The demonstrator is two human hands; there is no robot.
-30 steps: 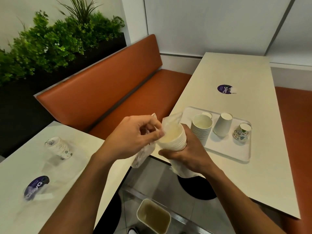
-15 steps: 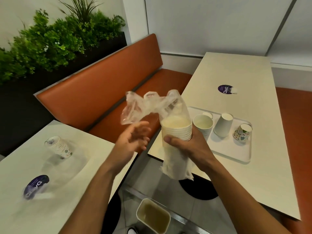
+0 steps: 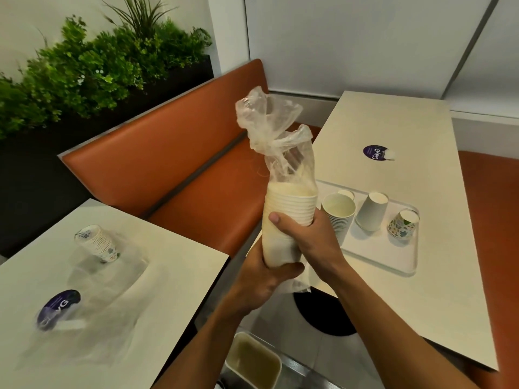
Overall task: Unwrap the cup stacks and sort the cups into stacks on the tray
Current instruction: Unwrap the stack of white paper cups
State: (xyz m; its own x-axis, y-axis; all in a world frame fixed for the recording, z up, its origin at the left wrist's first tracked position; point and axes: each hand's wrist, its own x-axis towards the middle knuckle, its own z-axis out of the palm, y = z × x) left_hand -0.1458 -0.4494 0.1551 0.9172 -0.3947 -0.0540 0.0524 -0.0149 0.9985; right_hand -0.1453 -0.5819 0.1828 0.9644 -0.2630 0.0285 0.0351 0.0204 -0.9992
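Note:
I hold a stack of cream paper cups (image 3: 289, 209) upright between the two tables, still inside a clear plastic wrap (image 3: 276, 136) that stands open and crumpled above the rims. My right hand (image 3: 306, 234) grips the stack around its upper part. My left hand (image 3: 264, 279) grips its lower end from below. On the right table a white tray (image 3: 379, 259) carries a stack of white cups (image 3: 338, 217), an upside-down white cup (image 3: 372, 210) and a flower-patterned cup (image 3: 403, 224). A stack of patterned cups (image 3: 98, 242) lies in clear wrap on the left table.
An orange bench (image 3: 174, 161) runs behind both tables, with a planter of green plants (image 3: 84, 68) behind it. Round purple stickers mark the left table (image 3: 59, 306) and the right table (image 3: 375, 153). A beige bin (image 3: 252, 363) stands on the floor between the tables.
My left hand let go of the wrap's top and dropped to grip the stack's bottom. The stack rose and stands more upright, and the loose wrap now sticks up above it.

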